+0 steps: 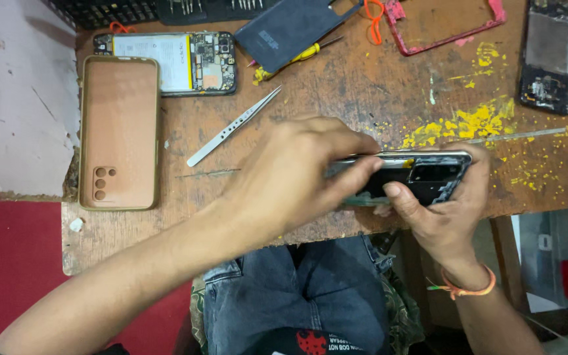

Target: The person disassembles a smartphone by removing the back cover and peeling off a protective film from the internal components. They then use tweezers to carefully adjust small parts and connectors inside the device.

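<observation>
Tan phone case, tweezers, opened phone, red frame

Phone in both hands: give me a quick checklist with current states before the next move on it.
1. Phone supported at both ends: ok; the left hand covers one end, the right hand cradles the camera end.
2. Phone held off the wooden table: ok, at its near edge.
3. Back off, insides exposed: ok at the camera end; the rest is hidden by the left hand.
4. Tweezers within reach: ok, lying free on the table.
5. Yellow screwdriver free: not ok, partly under a dark back cover.
6. What the left fingers are pressing: cannot tell.
</observation>
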